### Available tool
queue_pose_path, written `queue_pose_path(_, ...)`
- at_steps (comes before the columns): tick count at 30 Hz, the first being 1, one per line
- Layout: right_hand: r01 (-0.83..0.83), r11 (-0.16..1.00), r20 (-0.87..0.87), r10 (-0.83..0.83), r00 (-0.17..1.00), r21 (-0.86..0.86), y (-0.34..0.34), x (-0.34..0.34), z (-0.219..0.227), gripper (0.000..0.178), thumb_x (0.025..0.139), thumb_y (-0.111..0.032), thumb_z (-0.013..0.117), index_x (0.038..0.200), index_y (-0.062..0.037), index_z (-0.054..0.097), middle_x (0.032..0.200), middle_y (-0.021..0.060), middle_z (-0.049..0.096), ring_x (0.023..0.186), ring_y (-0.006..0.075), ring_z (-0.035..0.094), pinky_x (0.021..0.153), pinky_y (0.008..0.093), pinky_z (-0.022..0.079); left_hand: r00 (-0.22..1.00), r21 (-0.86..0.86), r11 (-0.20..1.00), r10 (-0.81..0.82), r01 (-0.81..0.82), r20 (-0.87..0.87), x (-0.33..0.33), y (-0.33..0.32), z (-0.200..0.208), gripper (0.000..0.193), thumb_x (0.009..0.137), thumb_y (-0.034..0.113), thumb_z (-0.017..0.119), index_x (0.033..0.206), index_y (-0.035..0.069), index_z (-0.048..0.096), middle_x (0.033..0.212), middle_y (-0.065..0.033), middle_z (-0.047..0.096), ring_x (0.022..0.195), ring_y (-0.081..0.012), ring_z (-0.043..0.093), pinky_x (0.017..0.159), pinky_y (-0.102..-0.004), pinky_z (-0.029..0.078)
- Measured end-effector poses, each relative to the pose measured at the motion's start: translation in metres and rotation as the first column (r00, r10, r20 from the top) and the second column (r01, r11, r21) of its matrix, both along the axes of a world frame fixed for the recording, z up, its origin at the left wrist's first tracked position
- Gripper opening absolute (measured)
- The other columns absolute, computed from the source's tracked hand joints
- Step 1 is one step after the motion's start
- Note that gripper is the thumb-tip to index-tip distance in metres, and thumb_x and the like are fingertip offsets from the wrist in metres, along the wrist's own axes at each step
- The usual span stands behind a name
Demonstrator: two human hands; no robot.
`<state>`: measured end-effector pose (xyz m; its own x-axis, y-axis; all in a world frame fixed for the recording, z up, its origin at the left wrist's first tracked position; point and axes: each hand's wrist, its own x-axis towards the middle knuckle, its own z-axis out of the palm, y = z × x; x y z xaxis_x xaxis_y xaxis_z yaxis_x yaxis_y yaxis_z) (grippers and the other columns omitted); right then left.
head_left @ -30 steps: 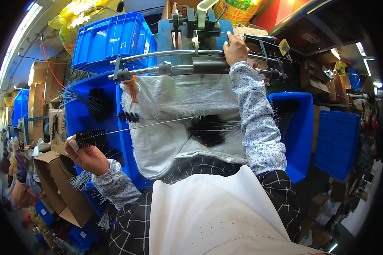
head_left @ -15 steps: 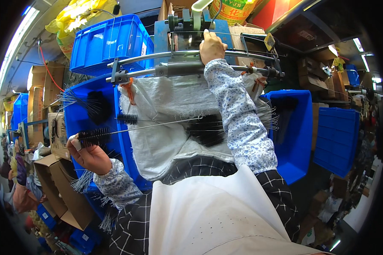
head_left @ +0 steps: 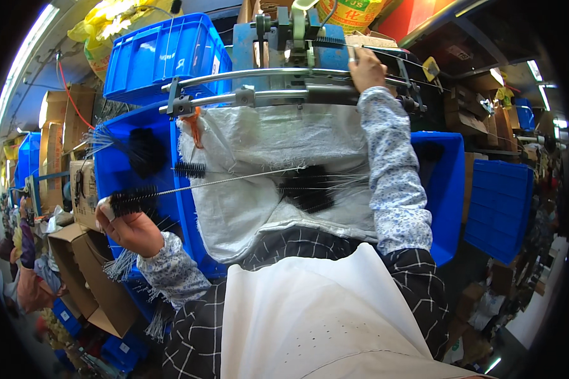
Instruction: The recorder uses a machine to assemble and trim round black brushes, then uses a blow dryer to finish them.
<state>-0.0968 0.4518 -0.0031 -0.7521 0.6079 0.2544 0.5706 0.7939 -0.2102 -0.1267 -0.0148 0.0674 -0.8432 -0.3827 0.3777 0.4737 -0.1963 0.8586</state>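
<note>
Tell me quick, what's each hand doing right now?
Left hand: closed on a black-bristled twisted-wire brush.
Right hand: resting on the blue metal machine; grip unclear.

Blue crates (head_left: 164, 54) stack at upper left, cardboard boxes (head_left: 85, 278) sit lower left, more blue bins (head_left: 499, 205) at right.

The machine (head_left: 297, 69) stands at twelve o'clock, a sack (head_left: 278, 170) hanging below it; crates (head_left: 164, 57) sit at ten o'clock. Boxes (head_left: 82, 278) lie at eight o'clock; bins (head_left: 499, 208) at three.
</note>
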Motion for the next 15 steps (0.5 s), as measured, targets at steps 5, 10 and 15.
queue_pose_path(5, 0.077, 0.987, -0.015, -0.075, 0.997, 0.142, 0.055, 0.004, 0.011, 0.029, 0.080, -0.032, 0.042, 0.098, -0.0146, 0.056, 0.103, 0.0083, 0.054, 0.094, 0.0268, 0.051, 0.080, 0.0383, 0.040, 0.977, 0.132, 0.977, -0.180, 0.165, 0.112, -0.001, 0.027, -0.001, 0.016, 0.084, 0.014, 0.046, 0.092, 0.000, 0.046, 0.083, -0.0057, 0.052, 0.073, -0.0118, 0.051, 0.063, -0.0228, 0.047)
queue_pose_path(10, -0.290, 0.955, 0.153, 0.297, 0.942, -0.068, 0.101, 0.023, 0.020, 0.024, 0.082, -0.030, 0.042, 0.098, -0.0167, 0.054, 0.102, 0.0094, 0.053, 0.098, 0.0255, 0.048, 0.082, 0.0343, 0.037, 0.871, 0.284, 0.869, -0.461, 0.404, 0.171, -0.003, 0.058, -0.010, 0.013, 0.085, 0.013, 0.045, 0.093, 0.003, 0.045, 0.081, -0.0035, 0.051, 0.072, -0.0099, 0.052, 0.062, -0.0228, 0.046)
queue_pose_path(15, -0.309, 0.765, -0.037, 0.350, 0.936, -0.565, 0.061, 0.093, 0.064, 0.023, 0.080, -0.019, 0.051, 0.097, -0.0037, 0.056, 0.085, 0.0090, 0.059, 0.081, 0.0165, 0.056, 0.069, 0.0290, 0.045, 0.787, 0.293, 0.799, -0.587, 0.525, 0.190, 0.001, 0.070, -0.022, 0.010, 0.085, 0.012, 0.043, 0.092, 0.005, 0.043, 0.082, -0.0039, 0.051, 0.073, -0.0100, 0.052, 0.065, -0.0220, 0.045)
